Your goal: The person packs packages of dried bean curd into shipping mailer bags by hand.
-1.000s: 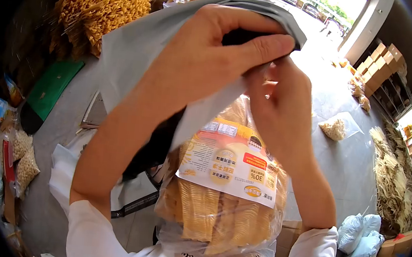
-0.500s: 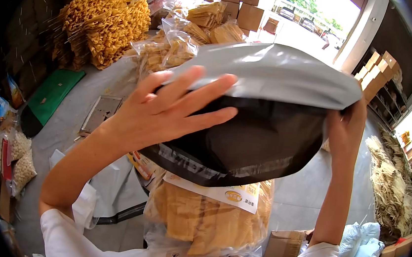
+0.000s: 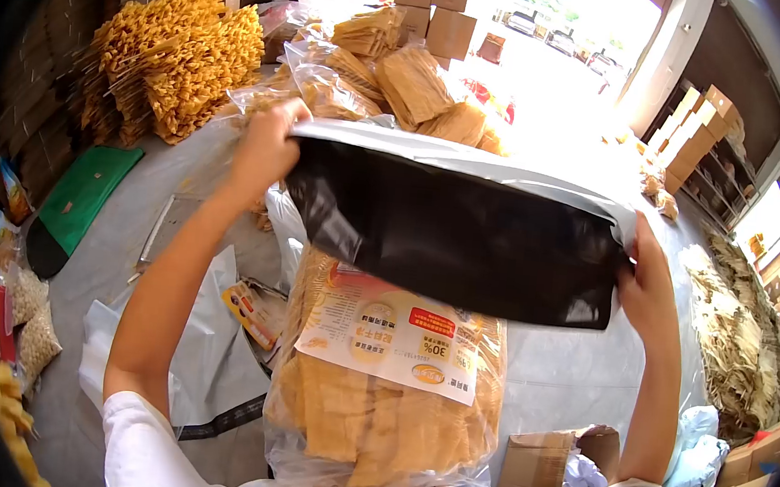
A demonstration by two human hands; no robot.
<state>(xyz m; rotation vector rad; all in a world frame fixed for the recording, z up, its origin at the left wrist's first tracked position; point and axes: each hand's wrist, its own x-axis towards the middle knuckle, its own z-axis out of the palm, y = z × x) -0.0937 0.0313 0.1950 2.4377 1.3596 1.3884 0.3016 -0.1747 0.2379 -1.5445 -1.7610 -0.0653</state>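
Observation:
Stretched between my two hands is a plastic mailing bag (image 3: pixel 448 230), light grey outside and black inside, its mouth facing me. My left hand (image 3: pixel 271 143) grips the bag's left upper corner with curled fingers. The right edge is pinched in my right hand (image 3: pixel 642 277). Below the mailing bag, close to my body, stands a clear plastic bag of flat yellow-brown dried sheets (image 3: pixel 374 411). A printed paper label (image 3: pixel 390 337) shows on its front, its upper part covered by the mailing bag.
Grey mailing bags (image 3: pixel 220 349) and an orange-and-white packet (image 3: pixel 252 313) lie at left. Bagged dried sheets (image 3: pixel 414 86) are heaped at the back. A green pouch (image 3: pixel 89 196) lies far left; an open cardboard box (image 3: pixel 532 473) stands lower right.
My left hand has gone from spread fingers in front of the mailing bag to gripping its left corner. The bag's mouth is now pulled wide, and more of the label shows.

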